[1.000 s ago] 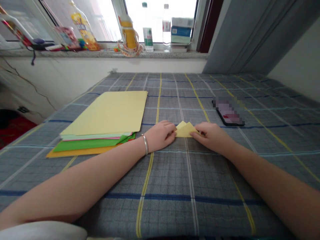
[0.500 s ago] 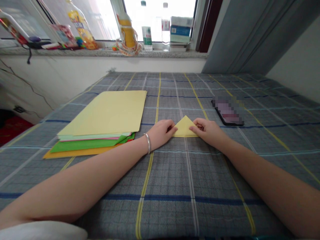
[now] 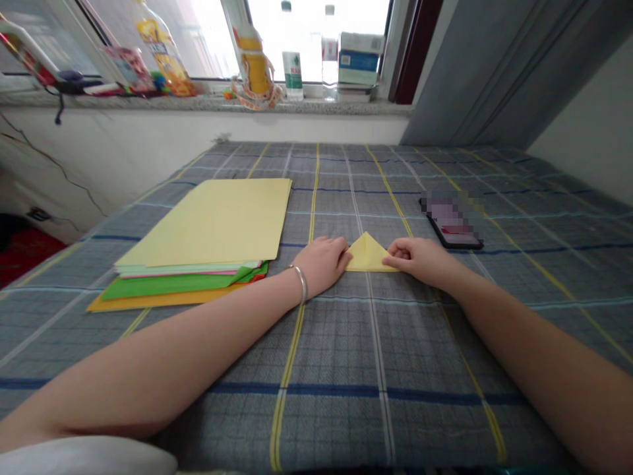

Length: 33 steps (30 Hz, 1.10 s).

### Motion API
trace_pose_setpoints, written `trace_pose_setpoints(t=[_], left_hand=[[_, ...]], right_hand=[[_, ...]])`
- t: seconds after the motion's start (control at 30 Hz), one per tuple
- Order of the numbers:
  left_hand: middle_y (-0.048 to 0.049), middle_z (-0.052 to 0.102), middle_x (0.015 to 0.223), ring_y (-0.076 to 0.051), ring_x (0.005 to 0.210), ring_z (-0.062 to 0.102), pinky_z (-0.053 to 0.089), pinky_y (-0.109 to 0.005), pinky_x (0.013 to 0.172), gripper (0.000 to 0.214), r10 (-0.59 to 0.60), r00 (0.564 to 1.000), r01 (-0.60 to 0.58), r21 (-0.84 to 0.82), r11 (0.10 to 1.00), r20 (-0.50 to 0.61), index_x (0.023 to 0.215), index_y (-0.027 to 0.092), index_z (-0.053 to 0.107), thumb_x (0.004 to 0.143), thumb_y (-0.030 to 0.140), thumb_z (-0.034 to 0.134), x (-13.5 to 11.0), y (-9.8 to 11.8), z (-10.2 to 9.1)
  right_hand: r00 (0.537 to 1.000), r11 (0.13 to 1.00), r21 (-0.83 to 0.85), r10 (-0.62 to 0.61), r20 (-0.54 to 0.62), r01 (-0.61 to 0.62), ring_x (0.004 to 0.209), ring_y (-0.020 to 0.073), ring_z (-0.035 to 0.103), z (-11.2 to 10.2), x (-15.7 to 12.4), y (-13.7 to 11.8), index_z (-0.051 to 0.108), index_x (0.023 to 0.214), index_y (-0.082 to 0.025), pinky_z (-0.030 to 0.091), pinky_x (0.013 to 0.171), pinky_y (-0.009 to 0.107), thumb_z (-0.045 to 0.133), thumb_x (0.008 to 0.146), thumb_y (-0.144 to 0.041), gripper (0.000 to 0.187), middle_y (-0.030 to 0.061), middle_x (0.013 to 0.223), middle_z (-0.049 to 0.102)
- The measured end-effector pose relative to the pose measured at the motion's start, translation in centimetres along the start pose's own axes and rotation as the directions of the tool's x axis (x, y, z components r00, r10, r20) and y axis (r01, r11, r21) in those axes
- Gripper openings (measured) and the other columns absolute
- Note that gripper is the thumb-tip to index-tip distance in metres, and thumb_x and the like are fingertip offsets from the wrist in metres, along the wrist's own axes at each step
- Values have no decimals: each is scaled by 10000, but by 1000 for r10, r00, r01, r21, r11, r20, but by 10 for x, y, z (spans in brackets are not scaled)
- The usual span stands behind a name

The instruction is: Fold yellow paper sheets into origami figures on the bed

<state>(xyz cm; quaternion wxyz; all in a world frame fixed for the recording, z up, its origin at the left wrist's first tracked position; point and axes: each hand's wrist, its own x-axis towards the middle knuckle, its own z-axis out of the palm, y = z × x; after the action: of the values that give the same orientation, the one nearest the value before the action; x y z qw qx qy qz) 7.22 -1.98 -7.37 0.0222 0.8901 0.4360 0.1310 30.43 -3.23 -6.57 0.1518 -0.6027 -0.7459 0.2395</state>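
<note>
A small piece of yellow paper (image 3: 366,256), folded to a triangle with its point facing away from me, lies on the checked cloth. My left hand (image 3: 324,260), with a silver bangle (image 3: 300,284) at the wrist, grips the triangle's left corner. At the right corner, my right hand (image 3: 413,256) pinches the paper between thumb and curled fingers. A faint crease runs down from the triangle's tip. Parts of both lower corners are hidden by my fingers.
To the left lies a stack of coloured paper (image 3: 217,221), yellow on top, green and orange beneath. A phone (image 3: 452,224) rests at the right. Bottles, a carton (image 3: 359,61) and other items stand on the windowsill (image 3: 198,103) behind the grey checked cloth (image 3: 326,349).
My right hand has shifted slightly right, towards the triangle's corner, uncovering more of the paper. My left fingers have turned a little over the left corner. The view has barely shifted.
</note>
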Motion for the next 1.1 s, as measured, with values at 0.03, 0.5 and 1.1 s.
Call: trace_pose_setpoints(t=[0.03, 0.5, 1.1], left_hand=[[-43, 624, 756, -204, 789, 583, 463, -322, 754, 215, -4, 1000, 4, 16, 1000, 3, 859, 155, 575, 957, 276, 428, 0, 0, 0], [-65, 500, 1406, -230, 1274, 450, 325, -405, 1092, 415, 309, 951, -306, 80, 948, -26, 1382, 180, 433, 985, 282, 367, -1, 4, -2], [-33, 250, 1567, -227, 1450, 209, 171, -458, 1172, 502, 200, 948, -203, -14, 979, 249, 1491, 180, 262, 1012, 332, 264, 9, 16, 4]], right_hand=[[1000, 1000, -15, 8, 3, -8, 614, 148, 547, 0, 0, -1, 609, 732, -207, 366, 550, 279, 624, 792, -408, 210, 10, 661, 626], [1000, 995, -96, 12, 18, -10, 628, 160, 566, 1, 2, -3, 612, 753, -211, 364, 561, 282, 579, 814, -429, 228, 19, 668, 649], [962, 990, -114, 113, 249, -86, 583, 162, 548, -28, 3, 14, 734, 719, -230, 347, 516, 289, 615, 742, -518, 312, 12, 640, 654]])
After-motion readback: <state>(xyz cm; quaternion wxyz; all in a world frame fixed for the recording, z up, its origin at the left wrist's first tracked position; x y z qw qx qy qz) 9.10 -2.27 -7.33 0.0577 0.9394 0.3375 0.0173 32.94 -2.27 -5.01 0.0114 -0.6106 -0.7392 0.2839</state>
